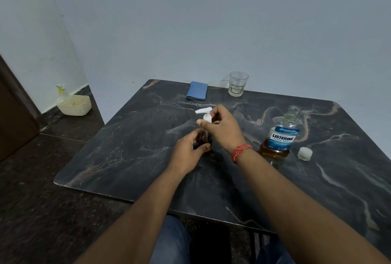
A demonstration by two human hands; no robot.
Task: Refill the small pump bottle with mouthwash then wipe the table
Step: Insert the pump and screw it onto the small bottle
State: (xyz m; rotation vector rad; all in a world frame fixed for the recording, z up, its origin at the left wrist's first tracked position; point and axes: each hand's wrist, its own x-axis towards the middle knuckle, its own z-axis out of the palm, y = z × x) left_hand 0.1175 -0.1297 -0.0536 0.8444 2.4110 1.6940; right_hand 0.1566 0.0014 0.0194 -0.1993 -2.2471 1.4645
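A small clear pump bottle point(204, 139) with amber liquid stands near the middle of the dark marble table point(131, 149). My left hand point(187, 153) grips its body. My right hand point(222, 129) pinches the white pump head point(205, 115) at its collar, on top of the bottle. To the right stands the mouthwash bottle point(280, 136), uncapped, with amber liquid low in it. Its white cap point(304, 153) lies on the table beside it. A folded blue cloth point(197, 93) lies at the far edge.
An empty drinking glass point(238, 83) stands at the table's far edge, right of the cloth. On the floor at the left, a cream basket point(74, 104) holds a spray bottle point(61, 90). The wall runs close behind the table.
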